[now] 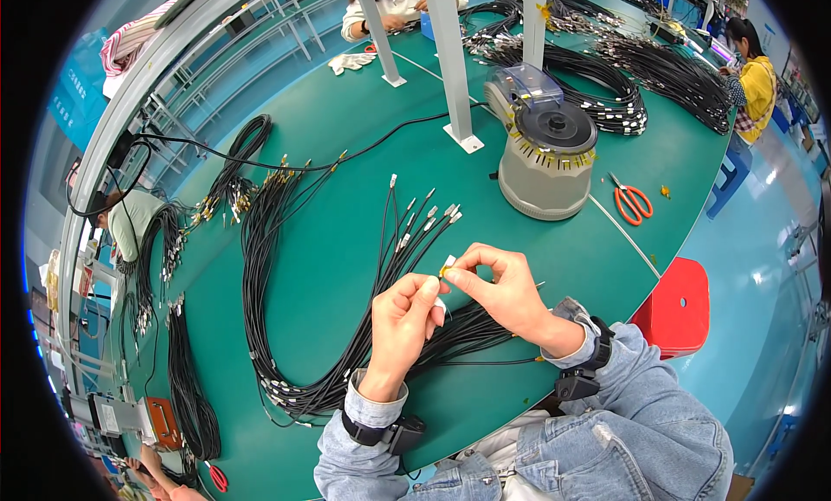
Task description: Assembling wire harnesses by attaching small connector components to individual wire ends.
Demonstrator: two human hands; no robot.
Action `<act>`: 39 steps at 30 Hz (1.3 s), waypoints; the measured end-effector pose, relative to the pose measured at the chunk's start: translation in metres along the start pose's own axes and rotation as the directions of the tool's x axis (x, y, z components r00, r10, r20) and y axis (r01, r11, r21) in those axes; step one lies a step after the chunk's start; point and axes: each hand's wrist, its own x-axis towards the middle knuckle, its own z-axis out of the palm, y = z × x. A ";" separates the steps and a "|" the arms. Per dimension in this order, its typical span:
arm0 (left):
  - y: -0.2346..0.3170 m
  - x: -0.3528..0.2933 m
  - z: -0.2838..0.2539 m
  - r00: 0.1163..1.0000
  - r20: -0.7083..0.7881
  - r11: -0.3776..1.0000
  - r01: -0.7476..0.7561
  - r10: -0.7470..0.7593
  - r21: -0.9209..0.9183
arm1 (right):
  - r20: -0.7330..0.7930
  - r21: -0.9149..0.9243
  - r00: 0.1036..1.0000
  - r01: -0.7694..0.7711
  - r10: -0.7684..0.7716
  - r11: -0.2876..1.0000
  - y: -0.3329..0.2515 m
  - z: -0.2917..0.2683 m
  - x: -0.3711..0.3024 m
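Observation:
My left hand (401, 321) pinches a thin black cable close to its end, with a bit of white showing below the thumb. At that end is a small piece of yellow tape (446, 270) with a white tip, and my right hand (506, 289) grips it between thumb and forefinger. Both hands meet above a large U-shaped bundle of black cables (260, 267) with white tags and connectors along it. Loose cable ends with white connectors (428, 215) fan out just beyond my left hand. The part of the bundle under my hands is partly hidden.
A round grey tape dispenser (545, 168) with yellow strips stands beyond my right hand. Orange-handled scissors (632, 204) lie beside it. Metal posts (456, 85) rise from the green table (338, 206). A red stool (679, 306) stands at right. Co-workers sit around, among more cable bundles.

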 end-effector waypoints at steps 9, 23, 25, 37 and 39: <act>0.003 0.000 -0.004 0.998 -0.017 0.995 -0.059 0.058 -0.075 | 0.074 0.072 0.981 -0.182 0.177 0.981 0.004 -0.004 0.004; -0.001 0.001 -0.005 0.996 0.092 0.995 0.009 0.001 -0.101 | 0.200 0.449 0.976 -0.171 0.087 0.877 -0.001 0.004 0.003; 0.001 0.000 -0.004 0.994 0.110 0.993 0.031 -0.018 -0.111 | 0.211 0.488 0.971 -0.207 0.115 0.848 0.001 0.003 0.003; -0.007 0.005 -0.018 0.820 0.562 0.809 0.401 -0.108 -0.431 | 0.300 0.594 0.949 -0.109 -0.094 0.797 0.020 0.000 0.004; -0.005 0.005 -0.018 0.817 0.569 0.810 0.397 -0.097 -0.432 | 0.311 0.526 0.950 -0.141 -0.035 0.839 0.018 -0.003 0.007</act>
